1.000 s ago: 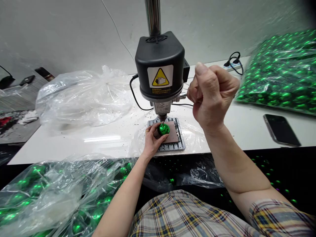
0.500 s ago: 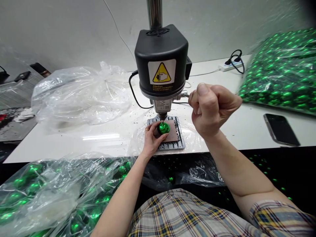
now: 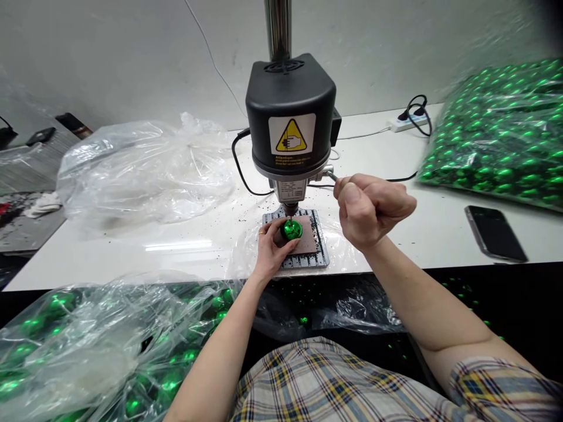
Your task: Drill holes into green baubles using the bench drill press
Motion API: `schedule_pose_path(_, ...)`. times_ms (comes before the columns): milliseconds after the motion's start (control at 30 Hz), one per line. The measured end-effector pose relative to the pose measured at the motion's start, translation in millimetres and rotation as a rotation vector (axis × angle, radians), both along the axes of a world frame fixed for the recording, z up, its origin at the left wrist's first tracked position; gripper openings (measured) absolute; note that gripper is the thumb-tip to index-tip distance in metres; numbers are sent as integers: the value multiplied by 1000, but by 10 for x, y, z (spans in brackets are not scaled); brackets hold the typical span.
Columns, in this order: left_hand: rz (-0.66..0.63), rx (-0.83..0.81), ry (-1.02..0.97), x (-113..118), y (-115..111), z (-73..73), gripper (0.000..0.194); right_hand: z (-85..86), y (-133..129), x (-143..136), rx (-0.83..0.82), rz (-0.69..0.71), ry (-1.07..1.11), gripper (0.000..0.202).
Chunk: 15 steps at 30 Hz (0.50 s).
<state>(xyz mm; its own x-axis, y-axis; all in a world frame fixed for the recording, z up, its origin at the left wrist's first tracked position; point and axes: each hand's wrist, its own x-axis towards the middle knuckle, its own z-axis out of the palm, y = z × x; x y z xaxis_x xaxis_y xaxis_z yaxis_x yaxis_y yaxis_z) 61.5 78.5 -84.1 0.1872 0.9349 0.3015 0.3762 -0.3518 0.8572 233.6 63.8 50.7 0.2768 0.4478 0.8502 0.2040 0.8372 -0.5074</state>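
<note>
A black drill press [image 3: 288,111] with a yellow warning label stands in the middle of the white table. Under its chuck [image 3: 290,208], a shiny green ball [image 3: 292,230] rests on a pinkish-brown board [image 3: 311,235] above the slotted metal base [image 3: 326,258]. My left hand [image 3: 271,241] grips the ball from the left, thumb in front and fingers behind. My right hand [image 3: 373,208] is closed round the drill press's feed lever [image 3: 333,174]; only the lever's inner end shows. The drill's tip meets the top of the ball, though whether it has gone in I cannot tell.
A big clear bag of green balls [image 3: 501,135] lies at the right, with a phone [image 3: 496,233] before it. Crumpled clear plastic [image 3: 145,170] covers the left side. Another bag with green balls [image 3: 105,346] is below the table's front edge. A power strip [image 3: 409,121] sits behind.
My right hand has come down with the lever, and the motor head appears slightly lower. My left hand keeps the ball in the same place. The view has shifted a little.
</note>
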Motion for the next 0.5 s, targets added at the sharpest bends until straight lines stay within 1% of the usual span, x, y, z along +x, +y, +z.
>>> schedule_pose_path(100,-3,7,5,3,4,2,54,-33,77,-11,245,35,25,47)
schedule_pose_path(200,-5,23,14,4,10,-4,53,-67,140,-7,338,62,-1,44)
schedule_pose_path(267,-4,31,21,2,11,-10,53,-103,135,8,359,73,-38,44)
schedule_pose_path(400,-5,42,36,-9,20,-29,53,-161,44,20,342,105,-150,42)
schedule_pose_path(467,-4,45,39,-10,37,-33,53,-110,24,-4,303,80,-105,45)
schedule_pose_path(500,-4,45,42,-7,46,-30,54,-48,34,-22,277,60,-53,47)
